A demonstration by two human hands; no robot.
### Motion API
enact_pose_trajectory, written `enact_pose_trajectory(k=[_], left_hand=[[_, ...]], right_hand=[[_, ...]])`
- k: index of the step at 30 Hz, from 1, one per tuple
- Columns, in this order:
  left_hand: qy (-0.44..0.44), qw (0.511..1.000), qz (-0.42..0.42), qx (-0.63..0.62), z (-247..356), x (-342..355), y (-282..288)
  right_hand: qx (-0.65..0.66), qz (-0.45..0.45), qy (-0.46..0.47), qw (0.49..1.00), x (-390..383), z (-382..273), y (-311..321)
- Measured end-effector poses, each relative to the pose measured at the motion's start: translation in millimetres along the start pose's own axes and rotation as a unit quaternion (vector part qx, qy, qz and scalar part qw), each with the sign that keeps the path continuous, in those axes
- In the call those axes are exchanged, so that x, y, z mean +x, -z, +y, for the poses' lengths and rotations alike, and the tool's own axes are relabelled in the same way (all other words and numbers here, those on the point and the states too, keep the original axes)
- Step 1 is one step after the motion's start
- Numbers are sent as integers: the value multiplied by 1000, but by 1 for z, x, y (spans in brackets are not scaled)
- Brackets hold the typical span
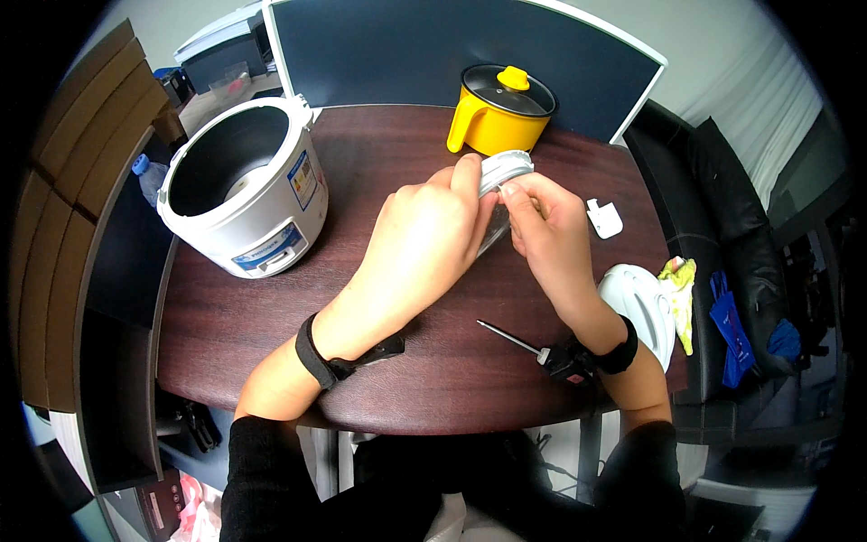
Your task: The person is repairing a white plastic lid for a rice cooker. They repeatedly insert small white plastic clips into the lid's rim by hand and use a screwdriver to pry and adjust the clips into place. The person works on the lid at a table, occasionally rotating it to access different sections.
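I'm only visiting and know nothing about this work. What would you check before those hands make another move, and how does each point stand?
1. Both hands on the pale curved part: ok; left hand and right hand both hold it.
2. That part fully visible: not ok; the fingers cover some of it.
3. Screwdriver set down: ok; it lies on the table.
4. White cooker body standing upright: ok, with its top open.
5. Small white piece undamaged: cannot tell; too little detail shows.

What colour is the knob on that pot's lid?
The lid knob is yellow, like the pot's body; best seen in the head view.
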State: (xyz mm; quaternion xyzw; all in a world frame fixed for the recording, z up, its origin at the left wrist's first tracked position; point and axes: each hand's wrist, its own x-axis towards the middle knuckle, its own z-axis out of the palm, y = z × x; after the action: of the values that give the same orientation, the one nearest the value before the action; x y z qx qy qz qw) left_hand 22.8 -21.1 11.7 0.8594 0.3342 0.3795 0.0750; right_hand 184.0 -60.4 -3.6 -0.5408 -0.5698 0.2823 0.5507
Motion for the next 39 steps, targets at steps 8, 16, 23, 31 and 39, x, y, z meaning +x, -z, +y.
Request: enact_pose_trajectory(k=[8, 16, 23, 31, 39], left_hand=[[-7, 1000, -8, 6, 1, -2, 2], [-5, 1000, -24, 0, 3, -1, 3], [-6, 1000, -17, -11, 0, -2, 3], [-1, 1000, -29, -9, 1, -2, 4], [-5, 1000, -18, -13, -3, -3, 2]], right_hand=[[-236, 30, 200, 951, -2, -12, 2], [-173, 28, 141, 974, 3, -2, 0], [-292, 12, 225, 929, 1, -15, 5], [-75, -43, 45, 995, 7, -1, 3], [-335, -7, 309, 890, 8, -9, 10]])
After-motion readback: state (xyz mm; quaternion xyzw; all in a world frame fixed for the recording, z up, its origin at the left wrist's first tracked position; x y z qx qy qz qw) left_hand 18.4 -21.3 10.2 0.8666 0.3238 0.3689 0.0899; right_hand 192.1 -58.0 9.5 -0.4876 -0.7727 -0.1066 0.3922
